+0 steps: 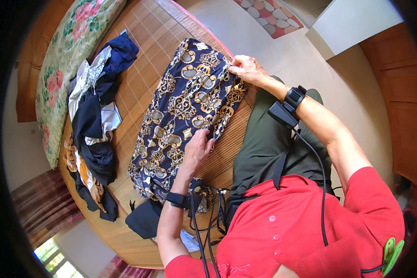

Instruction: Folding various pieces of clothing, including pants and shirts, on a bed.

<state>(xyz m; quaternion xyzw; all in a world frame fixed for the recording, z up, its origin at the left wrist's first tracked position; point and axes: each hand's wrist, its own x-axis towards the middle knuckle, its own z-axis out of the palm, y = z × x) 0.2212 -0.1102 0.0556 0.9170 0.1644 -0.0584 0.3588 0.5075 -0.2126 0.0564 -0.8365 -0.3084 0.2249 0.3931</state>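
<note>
A navy garment or cloth with gold and white ornate print [180,107] lies spread lengthwise on the slatted bamboo mat in front of me. My right hand [246,69] pinches its edge near the top corner, beside the bed's edge. Lower down the same side, my left hand [198,147] rests over the cloth, thumb and fingers closed on its near edge. The lower end of the cloth is bunched, and some similar patterned fabric [205,196] shows beyond my left wrist, partly hidden by cables.
A heap of dark, white and orange-brown clothes [93,121] lies on the mat [139,69] at left, beside a floral quilt or cushion [52,87]. A folded black cloth [145,219], a light blue item [189,240] and black cables [194,222] are near my left forearm.
</note>
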